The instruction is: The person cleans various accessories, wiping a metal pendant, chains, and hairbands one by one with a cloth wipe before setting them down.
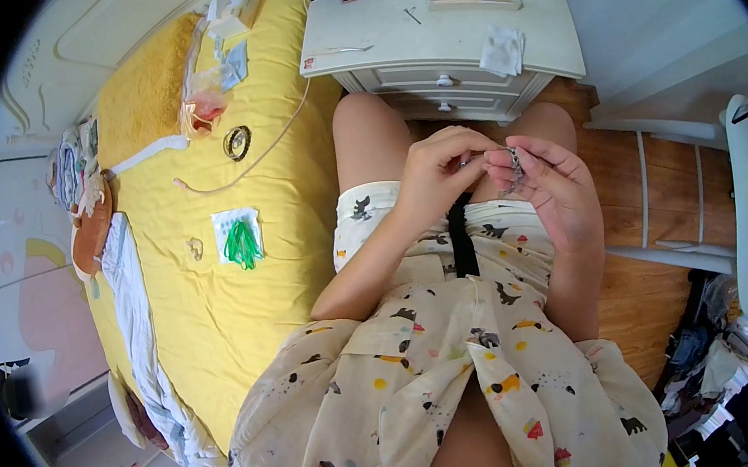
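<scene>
Above my lap, my two hands meet with a small silvery chain (513, 164) between them. My right hand (553, 180) pinches the chain between thumb and fingers, its palm turned up. Fingertips of my left hand (447, 164) are pressed together and reach the chain's upper end; whatever they pinch is too small to make out. On the yellow bed to the left lie a packet with green strands (241, 240), a dark and gold round bracelet (237, 143) and a small pale ring-shaped item (195, 249).
A white nightstand (409, 43) stands ahead, holding tweezers (346, 50), a tissue (501, 50) and a tray. A thin cord (270, 153) crosses the yellow bed (283, 325), near a tissue box (236, 9). At the right is a white desk (739, 195).
</scene>
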A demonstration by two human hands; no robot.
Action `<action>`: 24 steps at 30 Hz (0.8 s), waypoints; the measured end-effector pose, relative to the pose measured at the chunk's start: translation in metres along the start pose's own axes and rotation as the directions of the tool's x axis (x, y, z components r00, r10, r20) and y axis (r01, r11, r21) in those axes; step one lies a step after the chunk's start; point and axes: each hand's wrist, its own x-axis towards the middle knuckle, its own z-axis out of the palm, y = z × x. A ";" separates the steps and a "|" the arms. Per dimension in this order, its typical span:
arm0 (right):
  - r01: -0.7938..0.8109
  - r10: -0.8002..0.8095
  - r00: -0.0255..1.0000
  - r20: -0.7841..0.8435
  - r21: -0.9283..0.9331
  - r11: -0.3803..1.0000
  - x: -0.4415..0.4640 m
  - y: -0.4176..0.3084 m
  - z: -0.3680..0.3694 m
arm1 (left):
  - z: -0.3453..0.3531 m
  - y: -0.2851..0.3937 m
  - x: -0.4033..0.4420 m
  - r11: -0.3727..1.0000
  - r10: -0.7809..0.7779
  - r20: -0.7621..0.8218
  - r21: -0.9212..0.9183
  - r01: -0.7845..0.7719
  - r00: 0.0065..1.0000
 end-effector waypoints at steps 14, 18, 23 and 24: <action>0.059 -0.087 0.996 -0.026 -0.539 0.840 -0.001 -0.004 -0.011 | -0.027 0.022 0.005 0.960 0.178 -0.035 0.228 -0.165 0.984; 0.065 -0.072 0.997 0.001 -0.451 0.890 -0.001 -0.006 -0.005 | -0.023 0.028 0.006 0.990 0.121 -0.137 0.087 -0.110 0.983; -0.061 0.066 0.998 0.009 -0.276 0.959 0.002 -0.005 -0.007 | -0.023 0.030 0.007 0.987 -0.022 -0.161 -0.163 -0.005 0.987; -0.055 0.064 0.998 0.024 -0.274 0.960 0.002 -0.003 -0.009 | -0.022 0.030 0.007 0.984 -0.028 -0.157 -0.180 -0.001 0.987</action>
